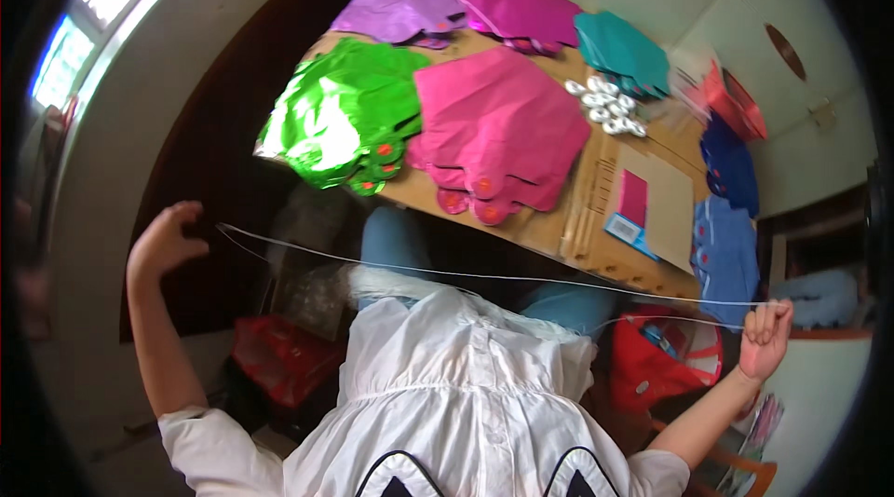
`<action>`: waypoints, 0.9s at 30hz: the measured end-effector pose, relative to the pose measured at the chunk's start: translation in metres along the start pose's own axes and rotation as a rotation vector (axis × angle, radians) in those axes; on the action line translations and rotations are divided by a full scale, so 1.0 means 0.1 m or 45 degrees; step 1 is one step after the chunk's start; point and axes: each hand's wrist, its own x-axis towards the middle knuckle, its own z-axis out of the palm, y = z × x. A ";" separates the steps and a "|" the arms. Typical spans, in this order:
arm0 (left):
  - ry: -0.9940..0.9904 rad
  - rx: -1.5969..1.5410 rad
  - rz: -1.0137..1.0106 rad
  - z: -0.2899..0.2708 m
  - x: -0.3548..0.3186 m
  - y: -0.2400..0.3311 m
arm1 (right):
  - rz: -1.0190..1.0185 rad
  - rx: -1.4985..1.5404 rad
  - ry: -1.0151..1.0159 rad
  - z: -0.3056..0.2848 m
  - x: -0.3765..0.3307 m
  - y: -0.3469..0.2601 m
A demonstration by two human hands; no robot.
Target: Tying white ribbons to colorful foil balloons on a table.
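A thin white string (484, 273) stretches across in front of my body, over my lap. My right hand (765, 340), held out at the far right, is closed on the string, and a second strand sags below it toward my lap. Out at the far left my left hand (166, 244) is raised with its fingers apart and curved. The string's looped left end hangs in the air just right of these fingers, with a gap between them. White string also lies bunched across my lap.
Ahead stands a cardboard-topped table (419, 188) bearing shiny green (345, 106), pink (503, 124), purple and teal foil pieces, plus small white spools (610, 106). Blue pieces (726, 250) hang at its right edge. Red bags (652, 357) stand low on both sides of me.
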 end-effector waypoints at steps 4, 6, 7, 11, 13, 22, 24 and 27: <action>-0.586 -0.272 0.279 0.39 0.15 1.52 | 0.017 -0.225 -0.111 0.69 -0.03 0.02; -0.627 -0.722 0.727 0.61 0.07 2.15 | 0.078 -0.307 -0.350 1.00 0.09 0.18; -0.590 -0.927 0.940 0.71 0.04 2.50 | 0.081 -0.190 -0.514 1.21 0.20 0.33; -0.880 -1.356 1.106 0.84 -0.05 3.49 | 0.356 -0.274 -0.711 1.83 0.41 0.48; -0.854 -1.169 1.343 0.93 0.06 3.56 | 0.399 -0.290 -0.738 1.89 0.44 0.49; -0.901 -1.654 0.527 0.88 0.34 2.86 | 0.617 -0.251 -0.428 1.40 0.21 1.00; -1.008 -1.486 0.669 0.98 0.32 3.04 | 0.644 -0.246 -0.495 1.49 0.26 1.04; -1.281 -1.369 0.815 1.09 0.18 3.40 | 0.711 -0.269 -0.589 1.64 0.41 0.96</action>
